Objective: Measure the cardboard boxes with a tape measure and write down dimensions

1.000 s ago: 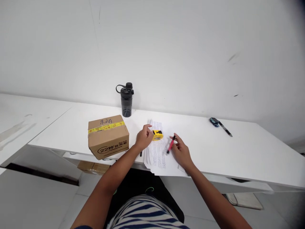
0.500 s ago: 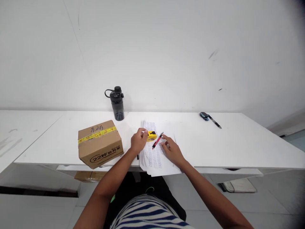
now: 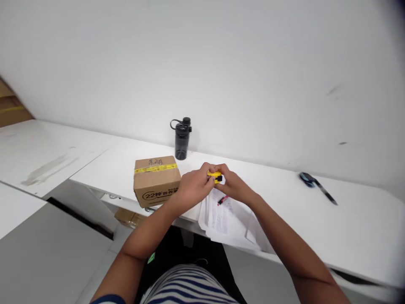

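A person in a striped shirt (image 3: 190, 285) grips a yellow tape measure (image 3: 215, 176) above a long white desk (image 3: 268, 190), the fingers of the left hand (image 3: 198, 183) and right hand (image 3: 230, 182) clamped on it from either side. Below the hands, a red and black pen (image 3: 222, 200) lies on a stack of papers (image 3: 218, 226) reaching the desk's front edge. A taped cardboard box (image 3: 157, 181) marked "22" sits beside the left forearm, near a dark, upright water bottle (image 3: 181, 141) by the plain, scuffed white wall (image 3: 253, 76). Well to the right rest a blurred dark blue object (image 3: 306, 179) and a dark pen (image 3: 327, 195). Another carton (image 3: 126, 216) shows beneath the desk; brown boxes (image 3: 12, 107) stand at far left.
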A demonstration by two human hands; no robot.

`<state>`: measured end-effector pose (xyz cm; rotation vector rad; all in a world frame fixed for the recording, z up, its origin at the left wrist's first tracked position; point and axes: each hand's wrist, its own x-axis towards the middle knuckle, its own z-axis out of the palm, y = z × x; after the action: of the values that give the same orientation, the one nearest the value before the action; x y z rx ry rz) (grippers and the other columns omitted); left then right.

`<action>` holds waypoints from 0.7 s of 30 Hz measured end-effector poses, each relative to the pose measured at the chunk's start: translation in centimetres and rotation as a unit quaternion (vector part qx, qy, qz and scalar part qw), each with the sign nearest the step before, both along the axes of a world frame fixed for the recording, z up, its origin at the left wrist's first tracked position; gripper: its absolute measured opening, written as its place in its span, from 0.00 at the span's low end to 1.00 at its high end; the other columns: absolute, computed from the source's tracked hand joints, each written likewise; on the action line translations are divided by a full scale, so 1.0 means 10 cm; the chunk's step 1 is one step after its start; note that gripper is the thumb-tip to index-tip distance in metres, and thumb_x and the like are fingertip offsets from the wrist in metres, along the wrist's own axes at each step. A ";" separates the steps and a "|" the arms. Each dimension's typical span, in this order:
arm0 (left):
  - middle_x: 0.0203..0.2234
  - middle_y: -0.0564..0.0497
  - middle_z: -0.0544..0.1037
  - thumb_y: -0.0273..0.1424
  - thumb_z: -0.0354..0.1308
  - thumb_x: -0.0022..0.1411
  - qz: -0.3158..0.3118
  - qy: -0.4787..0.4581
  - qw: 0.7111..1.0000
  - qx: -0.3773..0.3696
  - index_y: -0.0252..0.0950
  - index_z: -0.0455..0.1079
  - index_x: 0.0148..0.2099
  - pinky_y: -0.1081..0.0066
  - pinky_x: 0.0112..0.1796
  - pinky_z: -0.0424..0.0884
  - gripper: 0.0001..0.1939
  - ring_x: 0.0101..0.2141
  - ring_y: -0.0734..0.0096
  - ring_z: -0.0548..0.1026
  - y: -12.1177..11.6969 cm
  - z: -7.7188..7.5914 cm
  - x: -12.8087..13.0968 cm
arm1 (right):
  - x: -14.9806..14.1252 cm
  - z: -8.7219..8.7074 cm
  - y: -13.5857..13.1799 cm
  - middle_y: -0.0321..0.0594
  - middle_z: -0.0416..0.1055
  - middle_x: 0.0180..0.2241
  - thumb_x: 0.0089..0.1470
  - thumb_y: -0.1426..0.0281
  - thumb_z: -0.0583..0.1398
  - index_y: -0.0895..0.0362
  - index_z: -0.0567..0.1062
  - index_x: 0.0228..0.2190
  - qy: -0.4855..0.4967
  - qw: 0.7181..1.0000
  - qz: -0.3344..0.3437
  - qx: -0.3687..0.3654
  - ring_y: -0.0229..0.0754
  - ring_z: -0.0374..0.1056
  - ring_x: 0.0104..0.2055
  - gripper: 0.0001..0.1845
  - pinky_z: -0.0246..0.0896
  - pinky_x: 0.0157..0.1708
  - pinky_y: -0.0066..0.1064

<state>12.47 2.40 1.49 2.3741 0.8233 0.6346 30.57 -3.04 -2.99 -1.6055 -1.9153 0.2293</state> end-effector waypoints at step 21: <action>0.16 0.62 0.65 0.37 0.61 0.51 0.238 -0.261 0.897 -0.265 0.37 0.61 0.42 0.74 0.28 0.61 0.18 0.19 0.78 0.61 0.98 -0.34 -2.17 | 0.13 0.38 0.85 0.39 0.75 0.47 0.47 0.57 0.67 0.47 0.77 0.49 0.110 0.993 0.050 -0.015 0.47 0.70 0.42 0.26 0.68 0.44 0.42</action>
<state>-9.19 12.22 -1.94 1.4131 1.1493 1.0282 31.87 5.44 0.81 -1.4406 -1.8291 0.4605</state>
